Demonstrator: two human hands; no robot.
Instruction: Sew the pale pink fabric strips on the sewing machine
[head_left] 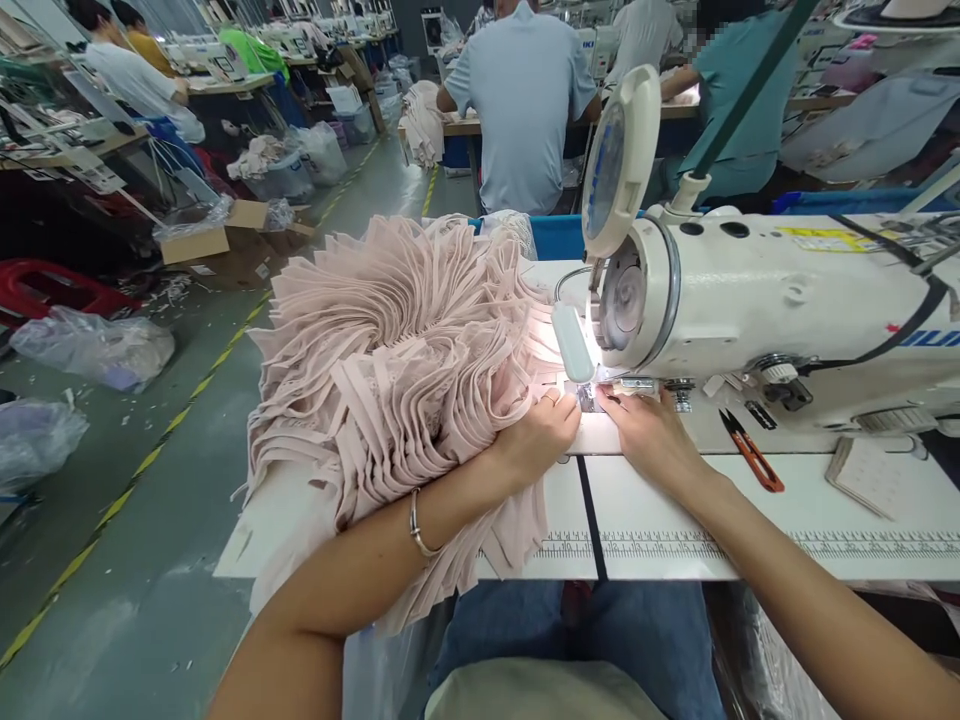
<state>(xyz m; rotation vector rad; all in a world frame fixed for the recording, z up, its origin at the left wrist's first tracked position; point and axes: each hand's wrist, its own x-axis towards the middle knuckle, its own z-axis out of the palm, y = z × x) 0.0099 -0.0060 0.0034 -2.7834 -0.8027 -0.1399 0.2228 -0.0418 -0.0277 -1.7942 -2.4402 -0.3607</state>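
Observation:
A big fanned pile of pale pink fabric pieces covers the left half of the white sewing table. My left hand rests on the pile's right edge, fingers pressing a pink piece toward the needle area of the white sewing machine. My right hand lies flat on the table just right of the needle, fingertips touching the same small piece under the presser foot. A silver bracelet sits on my left wrist. A bright lamp lights the needle spot.
Orange thread snips lie on the table right of my right hand, with a small notebook farther right. A ruler strip runs along the table's front edge. Other workers sit at machines behind; bags and boxes line the aisle at left.

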